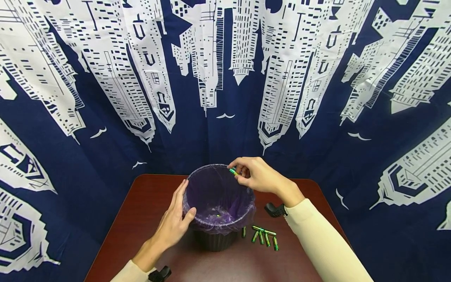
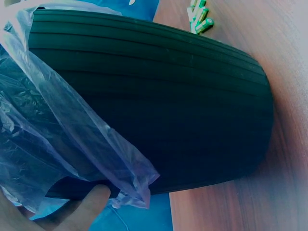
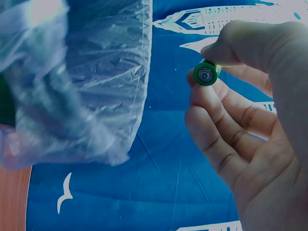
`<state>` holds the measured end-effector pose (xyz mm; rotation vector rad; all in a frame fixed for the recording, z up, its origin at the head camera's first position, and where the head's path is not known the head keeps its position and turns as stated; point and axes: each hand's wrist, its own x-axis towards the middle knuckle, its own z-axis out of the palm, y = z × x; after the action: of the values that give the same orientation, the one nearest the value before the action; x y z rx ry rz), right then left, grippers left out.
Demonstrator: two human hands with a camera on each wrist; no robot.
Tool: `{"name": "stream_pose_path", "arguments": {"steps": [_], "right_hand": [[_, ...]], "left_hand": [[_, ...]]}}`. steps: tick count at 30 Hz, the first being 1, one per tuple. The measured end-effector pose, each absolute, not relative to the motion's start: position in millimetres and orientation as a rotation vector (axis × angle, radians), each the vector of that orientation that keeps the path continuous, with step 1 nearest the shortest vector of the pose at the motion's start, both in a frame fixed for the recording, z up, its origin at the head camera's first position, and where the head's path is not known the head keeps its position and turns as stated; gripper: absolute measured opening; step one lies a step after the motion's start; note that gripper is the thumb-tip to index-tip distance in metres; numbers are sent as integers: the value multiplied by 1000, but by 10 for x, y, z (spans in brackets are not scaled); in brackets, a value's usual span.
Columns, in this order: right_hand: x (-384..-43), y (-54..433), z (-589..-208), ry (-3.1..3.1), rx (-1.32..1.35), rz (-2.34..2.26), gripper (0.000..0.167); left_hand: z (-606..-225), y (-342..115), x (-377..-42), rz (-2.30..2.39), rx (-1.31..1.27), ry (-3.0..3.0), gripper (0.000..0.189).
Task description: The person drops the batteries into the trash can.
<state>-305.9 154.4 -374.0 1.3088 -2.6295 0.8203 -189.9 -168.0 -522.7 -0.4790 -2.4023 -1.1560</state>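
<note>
A dark ribbed waste bin [image 1: 215,241] stands upright, its purple plastic liner [image 1: 249,213] folded over the rim. My left hand [image 1: 172,223] rests against the bin's left side with fairly straight fingers, its thumb at the rim. Above the far right of the rim, my right hand [image 1: 260,175] pinches a green battery [image 3: 205,74] between thumb and fingers, one end facing the right wrist camera. Several more green batteries [image 1: 275,243] lie on the table right of the bin. Something small and yellow-green [image 1: 218,215] shows inside on the liner, too small to identify.
The reddish-brown wooden table [image 1: 151,196] carries the bin. Behind and around it hangs a dark blue curtain [image 1: 225,137] with white city buildings. A dark wrist device [image 1: 275,210] sits at my right cuff, another [image 1: 160,273] at my left.
</note>
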Motion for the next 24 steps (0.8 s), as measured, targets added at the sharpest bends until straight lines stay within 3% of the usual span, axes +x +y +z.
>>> {"name": "stream_pose_path", "arguments": {"steps": [24], "right_hand": [[-3194,1076,-3664,-2729,1372,782,36]], "left_hand": [[-5231,-1677,-1897,-1152,-473,-2414,85]]}}
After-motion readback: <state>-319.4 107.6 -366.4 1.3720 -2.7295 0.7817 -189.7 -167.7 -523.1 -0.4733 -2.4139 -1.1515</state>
